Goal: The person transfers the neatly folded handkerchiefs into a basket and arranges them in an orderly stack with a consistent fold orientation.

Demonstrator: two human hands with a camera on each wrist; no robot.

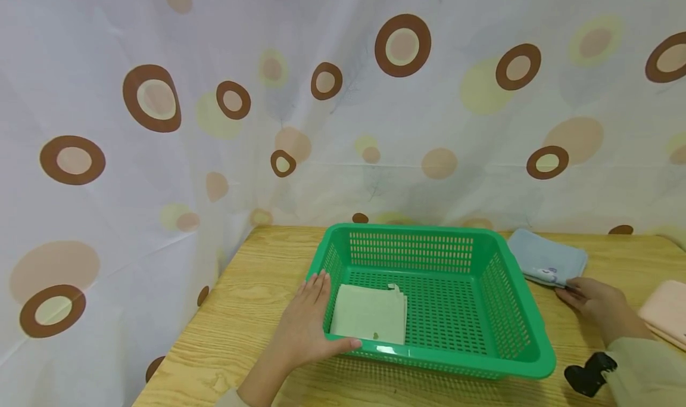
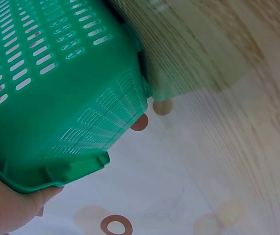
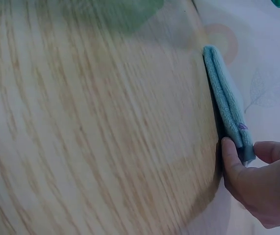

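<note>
My left hand point(image 1: 305, 326) rests on the near left corner of a green plastic basket point(image 1: 450, 359), its fingers straight along the left rim and its thumb along the front rim. Inside the basket, at its left, lies a folded pale cloth point(image 1: 370, 314) with a small loop at its back edge. To the right of the basket, my right hand point(image 1: 597, 303) pinches the near corner of a folded light blue towel point(image 1: 546, 258). The right wrist view shows thumb and fingers on either side of the towel's point(image 3: 225, 98) edge, just at the table surface.
A folded pink cloth point(image 1: 667, 311) lies on the wooden table point(image 1: 257, 276) at the far right. A patterned curtain point(image 1: 321, 127) hangs behind the table and down its left side. A black piece point(image 1: 589, 374) sits at my right sleeve.
</note>
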